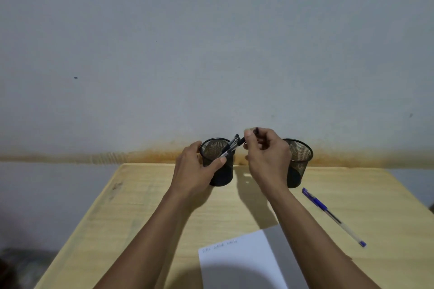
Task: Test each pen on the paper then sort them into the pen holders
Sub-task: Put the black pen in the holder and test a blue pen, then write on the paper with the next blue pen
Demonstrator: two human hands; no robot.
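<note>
Two black mesh pen holders stand at the far edge of the wooden table (141, 206). My left hand (195, 171) grips the left holder (222, 171), which has several black pens (231, 146) leaning in it. My right hand (265, 155) pinches a black pen (251, 135) just above and right of that holder's rim. The right holder (301, 159) is partly hidden behind my right hand. A blue pen (333, 216) lies on the table at the right. A white sheet of paper (239, 263) with some writing along its top lies near the front edge.
A grey wall with a rust-coloured stain band rises right behind the table. The floor shows to the left and right of the table, with a dark object (14, 265) at the lower left.
</note>
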